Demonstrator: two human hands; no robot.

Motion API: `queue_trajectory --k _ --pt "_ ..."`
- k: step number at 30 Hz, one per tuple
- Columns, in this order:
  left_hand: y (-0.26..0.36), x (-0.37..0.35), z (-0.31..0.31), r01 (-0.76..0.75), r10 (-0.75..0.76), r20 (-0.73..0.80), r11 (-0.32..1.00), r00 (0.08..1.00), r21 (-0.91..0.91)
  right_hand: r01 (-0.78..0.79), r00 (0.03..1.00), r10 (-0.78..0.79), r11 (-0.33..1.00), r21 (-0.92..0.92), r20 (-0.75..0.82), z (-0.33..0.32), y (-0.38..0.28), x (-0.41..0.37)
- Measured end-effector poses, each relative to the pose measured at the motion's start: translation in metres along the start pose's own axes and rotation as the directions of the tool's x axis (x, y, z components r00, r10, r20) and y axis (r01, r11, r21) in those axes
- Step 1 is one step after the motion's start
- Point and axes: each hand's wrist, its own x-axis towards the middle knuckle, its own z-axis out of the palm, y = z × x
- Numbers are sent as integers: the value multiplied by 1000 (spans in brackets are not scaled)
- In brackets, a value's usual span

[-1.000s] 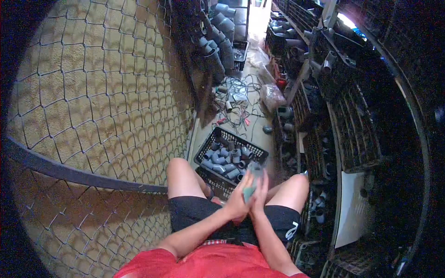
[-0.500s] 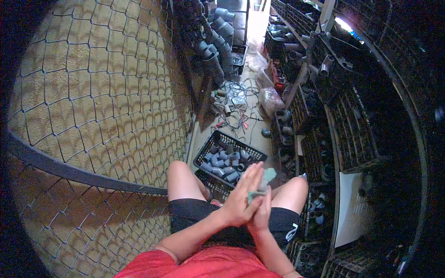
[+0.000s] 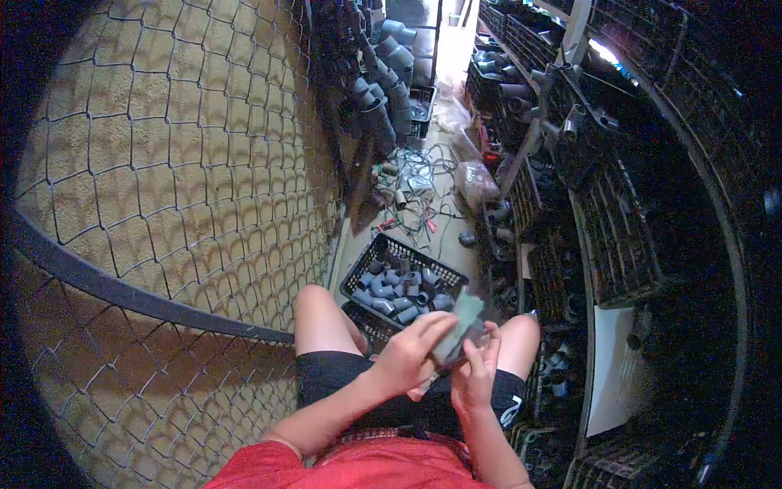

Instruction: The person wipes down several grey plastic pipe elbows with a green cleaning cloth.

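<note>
A pale green cloth (image 3: 467, 310) is bunched between my two hands, above my lap. My left hand (image 3: 409, 352) has its fingers curled around the cloth's left side. On the other side, my right hand (image 3: 476, 373) pinches it with thumb and bent fingers. A dark grey patch shows in the folds by my right fingertips; it is blurred and I cannot tell what it is. Just beyond the hands, a black plastic crate (image 3: 366, 259) on the floor holds many grey pipe fittings (image 3: 399, 281), elbows and short sockets among them.
A chain-link fence (image 3: 187, 163) runs along my left. Dark shelves with crates (image 3: 615, 220) of fittings line the right. Tangled cables (image 3: 419, 167) and plastic-wrapped packs (image 3: 476, 183) lie further down the aisle. Large grey pipe fittings (image 3: 379, 118) are stacked at the far left.
My hands were pressed nearly flat together around the cloth. Now they are further apart with bent fingers, and more of the cloth shows between them.
</note>
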Motion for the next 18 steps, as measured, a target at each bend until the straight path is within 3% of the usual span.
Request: queue_trajectory --k 3,4,5,6,8,9,10,12,13,14,16,18 --pt "-7 -7 7 23 -31 65 993 997 116 -88 996 86 994 -63 -28 -5 -6 -2" --pt "-6 -9 10 91 -131 187 974 974 208 -86 996 84 994 -63 -29 -3 -5 -4" --pt "-6 -11 13 142 -236 295 941 926 307 -32 998 28 998 -57 -55 -2 -2 -5" --pt "-12 -15 20 139 -233 295 942 927 307 24 996 -28 998 -52 -80 -1 0 -6" --pt "-29 -26 37 206 -171 263 973 949 -108 98 995 -98 991 -92 11 -8 6 -5" --pt "-25 -29 39 537 -378 430 769 820 -346 74 993 -71 997 -23 93 -6 2 -3" --pt "-27 -28 38 535 -377 430 770 821 -347 45 983 -51 998 42 175 -4 -2 0" --pt "-27 -24 32 307 -241 494 950 835 -56 10 993 -6 999 -32 119 -3 -9 5" --pt "-26 -20 29 187 -217 406 976 888 113 -41 992 51 995 -87 115 -7 -12 7" --pt "-22 -19 23 173 -210 308 974 928 144 -93 988 109 985 -143 106 -11 -13 8" --pt "-19 -24 29 130 -176 355 980 918 149 -65 994 75 990 -126 78 -19 -7 10" --pt "-26 -39 47 328 -169 427 885 888 -331 -115 910 -60 914 388 410 -21 -5 15"
